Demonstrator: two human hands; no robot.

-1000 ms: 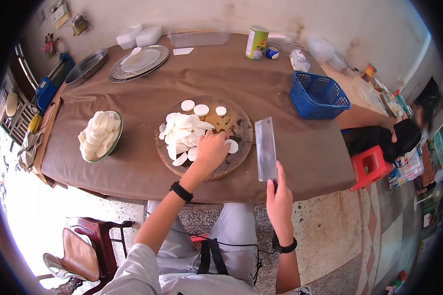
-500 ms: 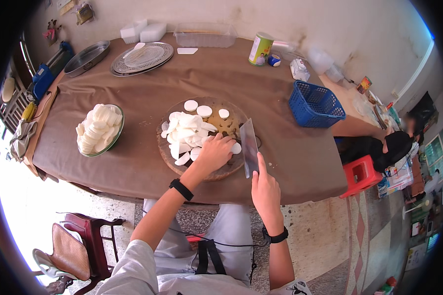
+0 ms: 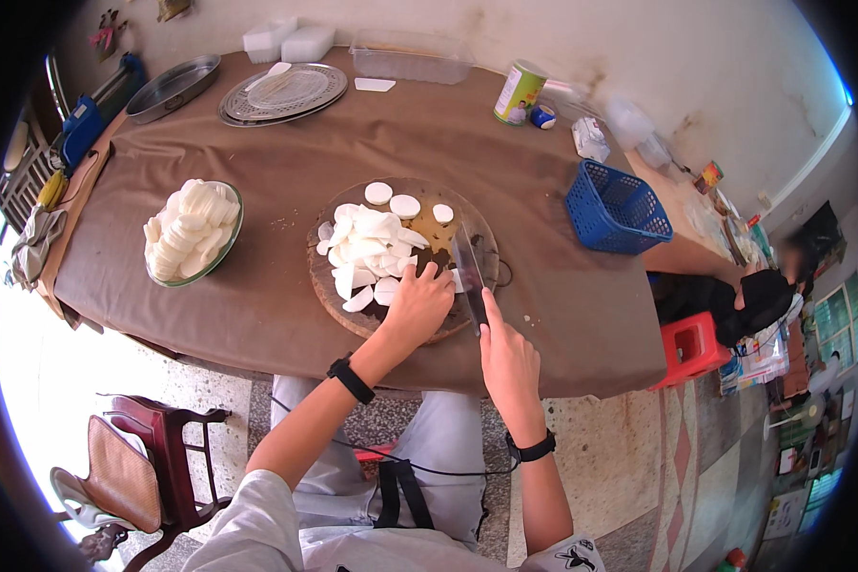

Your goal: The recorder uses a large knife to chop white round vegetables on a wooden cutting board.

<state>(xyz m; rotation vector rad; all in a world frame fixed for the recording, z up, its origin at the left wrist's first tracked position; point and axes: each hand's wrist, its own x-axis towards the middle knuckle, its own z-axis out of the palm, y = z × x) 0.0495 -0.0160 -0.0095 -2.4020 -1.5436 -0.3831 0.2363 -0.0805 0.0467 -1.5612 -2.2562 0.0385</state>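
Wooden board (image 3: 334,286) carries three separate white slices (image 3: 405,205), one cleaver (image 3: 469,272).

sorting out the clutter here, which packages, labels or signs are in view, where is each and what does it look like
Tin can: far side of the table, upright cylinder with a green, yellow and white label.
Small packet: right of the can, near the blue basket, crumpled and whitish.
White boxes: far edge by the wall, two rectangular blocks side by side.
Small box: side surface at right, orange and red, too small to tell more.
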